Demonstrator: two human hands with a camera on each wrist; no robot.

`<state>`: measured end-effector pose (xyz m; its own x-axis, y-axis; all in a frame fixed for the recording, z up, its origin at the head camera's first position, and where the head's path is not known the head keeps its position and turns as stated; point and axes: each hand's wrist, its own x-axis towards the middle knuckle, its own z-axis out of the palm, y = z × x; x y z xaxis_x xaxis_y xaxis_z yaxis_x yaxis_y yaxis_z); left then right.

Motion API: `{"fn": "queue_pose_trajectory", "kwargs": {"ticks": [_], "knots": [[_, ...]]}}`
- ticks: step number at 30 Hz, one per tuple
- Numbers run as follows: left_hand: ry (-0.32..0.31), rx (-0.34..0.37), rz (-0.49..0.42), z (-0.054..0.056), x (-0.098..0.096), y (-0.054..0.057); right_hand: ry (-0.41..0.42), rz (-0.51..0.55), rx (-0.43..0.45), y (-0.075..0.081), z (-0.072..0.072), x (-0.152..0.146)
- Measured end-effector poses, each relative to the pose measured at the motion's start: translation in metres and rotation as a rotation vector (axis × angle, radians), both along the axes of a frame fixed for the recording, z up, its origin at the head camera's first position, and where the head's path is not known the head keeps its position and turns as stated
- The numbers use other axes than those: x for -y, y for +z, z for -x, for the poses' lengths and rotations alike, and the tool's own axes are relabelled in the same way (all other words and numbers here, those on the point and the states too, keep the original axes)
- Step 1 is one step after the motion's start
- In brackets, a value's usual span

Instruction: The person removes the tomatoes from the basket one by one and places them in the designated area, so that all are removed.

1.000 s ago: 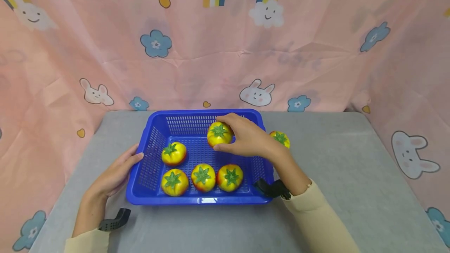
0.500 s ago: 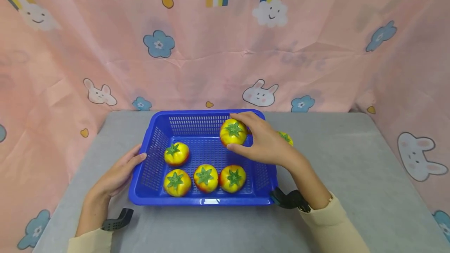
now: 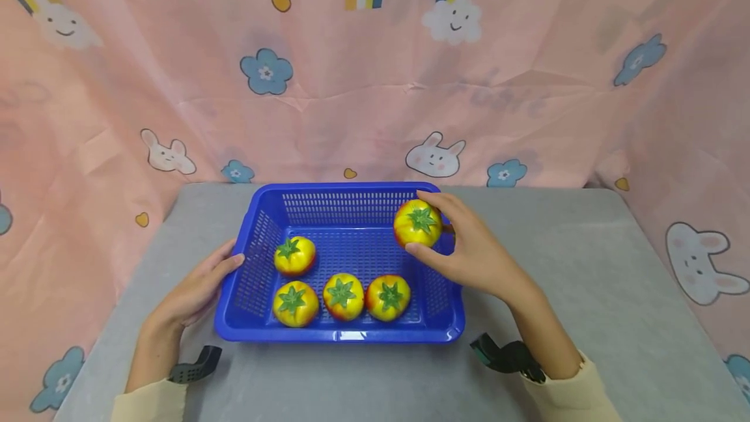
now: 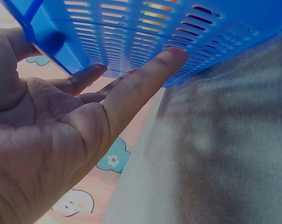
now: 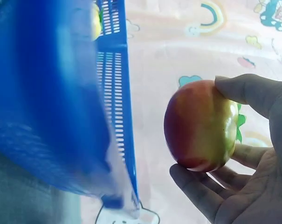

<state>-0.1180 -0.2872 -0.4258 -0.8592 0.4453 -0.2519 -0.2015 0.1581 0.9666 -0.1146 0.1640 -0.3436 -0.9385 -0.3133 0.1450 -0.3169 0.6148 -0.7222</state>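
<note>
My right hand (image 3: 477, 249) holds a yellow-red tomato (image 3: 418, 223) with a green star-shaped top, between thumb and fingers, above the right end of a blue slotted basket (image 3: 340, 335). In the right wrist view this tomato (image 5: 199, 126) shows its smooth red and yellow underside, apart from the basket wall. At the basket's left side my left hand (image 3: 196, 288) grips the rim, thumb over the edge. Its fingers (image 4: 145, 84) lie against the slotted outer wall in the left wrist view. Several similar tomatoes (image 3: 343, 297) lie inside, mostly along the near side.
The basket stands on a grey tabletop (image 3: 586, 279), which extends to its right and in front. Behind and at both sides hangs a pink curtain (image 3: 351, 109) printed with rabbits, flowers and rainbows. Each wrist carries a black camera mount (image 3: 506, 355).
My right hand has moved right with the tomato, from over the basket's middle to its right end. The tomato outside the basket at right is now hidden behind that hand. My left hand stays put.
</note>
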Motion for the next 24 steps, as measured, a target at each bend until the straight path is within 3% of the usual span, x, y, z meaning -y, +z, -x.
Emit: {"fn": "queue_pose_trajectory", "kwargs": {"ticks": [6,13,24], "knots": [[0.0,-0.006,-0.006,0.0,0.001,0.002,-0.075,0.056,-0.036,-0.007,-0.005,-0.009],[0.003,0.0,0.003,-0.001,-0.001,0.004,-0.186,0.07,-0.005,-0.014,-0.011,-0.029],[0.004,0.008,0.008,-0.001,-0.003,0.005,-0.252,0.046,-0.079,-0.031,-0.019,-0.053]]}}
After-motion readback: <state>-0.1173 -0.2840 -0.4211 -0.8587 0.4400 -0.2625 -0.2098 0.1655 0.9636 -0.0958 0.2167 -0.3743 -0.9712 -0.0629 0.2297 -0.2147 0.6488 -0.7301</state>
